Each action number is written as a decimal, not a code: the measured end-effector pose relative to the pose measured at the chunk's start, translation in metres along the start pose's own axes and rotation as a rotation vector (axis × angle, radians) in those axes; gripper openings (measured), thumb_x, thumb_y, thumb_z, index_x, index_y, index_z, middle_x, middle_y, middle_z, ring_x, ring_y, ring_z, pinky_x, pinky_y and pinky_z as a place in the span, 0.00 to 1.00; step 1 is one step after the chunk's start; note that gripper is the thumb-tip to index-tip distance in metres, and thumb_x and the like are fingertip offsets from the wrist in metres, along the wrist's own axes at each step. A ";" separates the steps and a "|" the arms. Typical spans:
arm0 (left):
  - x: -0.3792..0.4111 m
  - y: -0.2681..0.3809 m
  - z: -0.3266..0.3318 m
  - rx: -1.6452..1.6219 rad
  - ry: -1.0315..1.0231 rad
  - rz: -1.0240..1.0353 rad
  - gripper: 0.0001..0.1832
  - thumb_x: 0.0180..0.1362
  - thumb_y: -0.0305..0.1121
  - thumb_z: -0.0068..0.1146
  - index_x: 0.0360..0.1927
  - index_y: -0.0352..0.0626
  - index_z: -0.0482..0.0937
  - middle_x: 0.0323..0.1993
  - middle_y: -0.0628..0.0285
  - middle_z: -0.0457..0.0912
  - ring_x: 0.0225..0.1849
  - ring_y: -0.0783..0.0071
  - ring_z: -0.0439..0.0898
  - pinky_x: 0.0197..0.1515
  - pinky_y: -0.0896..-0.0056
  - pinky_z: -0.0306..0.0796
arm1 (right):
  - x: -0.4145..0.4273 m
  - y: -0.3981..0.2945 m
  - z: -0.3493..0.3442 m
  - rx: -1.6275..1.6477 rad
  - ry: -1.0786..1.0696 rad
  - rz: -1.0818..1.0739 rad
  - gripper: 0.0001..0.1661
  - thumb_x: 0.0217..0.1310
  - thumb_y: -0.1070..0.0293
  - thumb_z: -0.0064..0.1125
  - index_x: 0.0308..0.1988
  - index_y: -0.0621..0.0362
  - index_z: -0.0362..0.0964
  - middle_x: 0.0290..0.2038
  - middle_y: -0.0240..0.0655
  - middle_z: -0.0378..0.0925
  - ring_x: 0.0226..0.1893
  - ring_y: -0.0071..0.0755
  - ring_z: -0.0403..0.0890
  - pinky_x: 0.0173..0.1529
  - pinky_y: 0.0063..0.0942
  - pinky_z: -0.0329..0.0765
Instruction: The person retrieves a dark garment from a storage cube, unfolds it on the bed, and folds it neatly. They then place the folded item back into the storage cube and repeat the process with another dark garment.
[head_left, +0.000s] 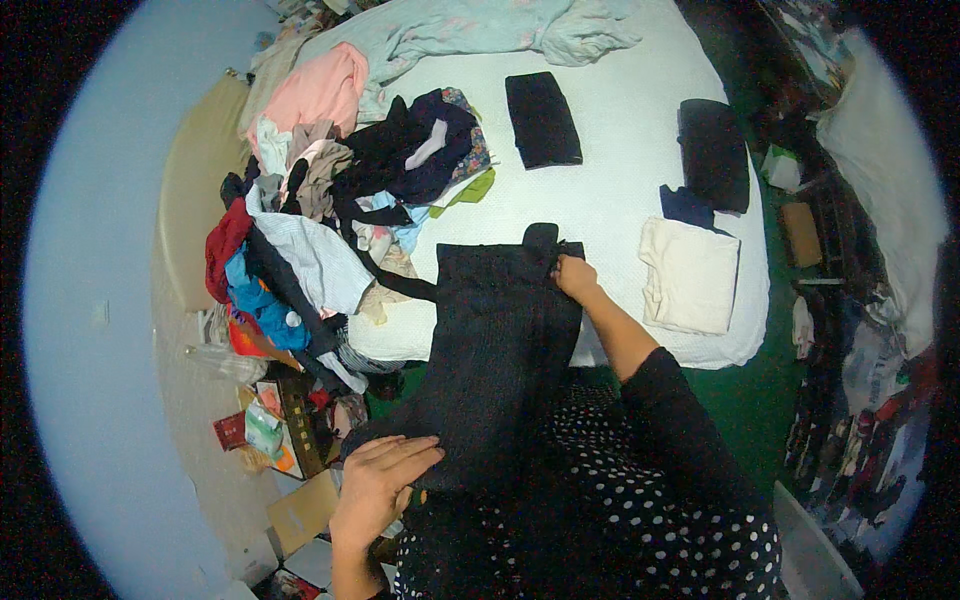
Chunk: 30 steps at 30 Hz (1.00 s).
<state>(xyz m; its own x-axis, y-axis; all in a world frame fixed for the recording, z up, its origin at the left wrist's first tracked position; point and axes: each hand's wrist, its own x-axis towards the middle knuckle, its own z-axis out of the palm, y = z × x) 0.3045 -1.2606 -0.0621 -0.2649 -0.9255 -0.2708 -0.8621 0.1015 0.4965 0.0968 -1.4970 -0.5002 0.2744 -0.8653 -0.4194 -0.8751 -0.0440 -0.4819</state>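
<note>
A black garment (499, 330) lies partly on the white bed, its lower part hanging over the near edge towards me. My right hand (576, 277) has its fingers closed on the garment's upper right corner, beside a small black flap. My left hand (390, 480) is at the garment's lower left part, fingers extended over the cloth; its thumb is partly hidden, so its grip cannot be told. A black strap (397, 283) runs from the garment's left side to the heap of clothes (382, 157).
Folded black garments (544, 120) (714, 154), a navy cloth (686, 206) and a folded cream garment (690, 276) lie on the bed (615, 202). A pale green blanket (480, 30) lies at its far end. Boxes (304, 514) stand on the floor at left.
</note>
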 end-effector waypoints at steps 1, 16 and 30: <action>-0.002 0.000 -0.002 0.005 0.012 -0.017 0.21 0.40 0.18 0.55 0.41 0.43 0.81 0.46 0.58 0.82 0.46 0.60 0.81 0.54 0.61 0.73 | 0.002 -0.002 0.000 0.048 0.084 0.031 0.12 0.60 0.61 0.53 0.39 0.56 0.75 0.37 0.43 0.80 0.40 0.49 0.80 0.43 0.41 0.77; -0.027 -0.010 -0.008 -0.002 0.096 -0.082 0.18 0.42 0.19 0.53 0.39 0.42 0.82 0.44 0.58 0.83 0.46 0.61 0.82 0.54 0.60 0.73 | 0.036 -0.005 -0.034 -0.014 0.128 -0.085 0.19 0.51 0.60 0.65 0.43 0.57 0.76 0.44 0.47 0.76 0.45 0.51 0.78 0.49 0.42 0.75; -0.046 -0.013 -0.002 0.003 0.154 -0.180 0.19 0.39 0.18 0.53 0.38 0.42 0.82 0.44 0.58 0.83 0.48 0.61 0.81 0.54 0.59 0.72 | 0.034 0.053 0.002 0.411 0.591 -0.054 0.14 0.53 0.63 0.63 0.34 0.64 0.73 0.30 0.43 0.79 0.28 0.43 0.80 0.35 0.34 0.76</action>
<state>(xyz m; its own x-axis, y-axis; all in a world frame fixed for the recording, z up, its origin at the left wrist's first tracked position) 0.3287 -1.2203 -0.0548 -0.0379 -0.9735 -0.2254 -0.8909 -0.0693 0.4488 0.0605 -1.5277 -0.5421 -0.0499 -0.9978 0.0436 -0.6138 -0.0038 -0.7895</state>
